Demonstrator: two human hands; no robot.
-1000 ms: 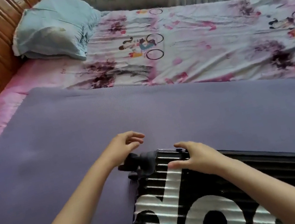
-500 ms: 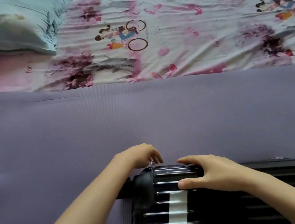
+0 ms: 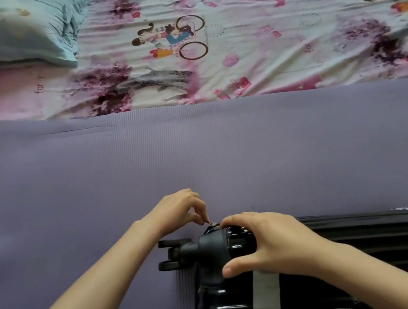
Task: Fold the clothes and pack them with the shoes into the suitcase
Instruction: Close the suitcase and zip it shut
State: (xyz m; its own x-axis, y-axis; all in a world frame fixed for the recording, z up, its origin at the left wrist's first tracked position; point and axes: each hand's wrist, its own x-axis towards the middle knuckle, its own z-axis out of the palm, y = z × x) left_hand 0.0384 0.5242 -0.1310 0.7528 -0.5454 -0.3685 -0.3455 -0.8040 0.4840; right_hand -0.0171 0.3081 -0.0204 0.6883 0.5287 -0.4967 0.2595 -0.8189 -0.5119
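Suitcase (image 3: 363, 243) lies closed on the purple mat (image 3: 197, 155); the left hand (image 3: 177, 210) pinches its zipper pull (image 3: 211, 223) between fingers (image 3: 197, 214), and the right hand (image 3: 265, 244) grips the corner. Probably the opening step: next, draw the pull along the seam.

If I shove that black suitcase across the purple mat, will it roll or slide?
Probably drag, not roll: the suitcase lies flat, wheels pointing sideways. Its glossy ribbed shell looks rigid and may be slick under the right hand.

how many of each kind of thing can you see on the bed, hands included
suitcase: 1
zipper pull: 1
blue pillow: 1
purple mat: 1
patterned sheet: 1
hands: 2, left hand and right hand
total: 7
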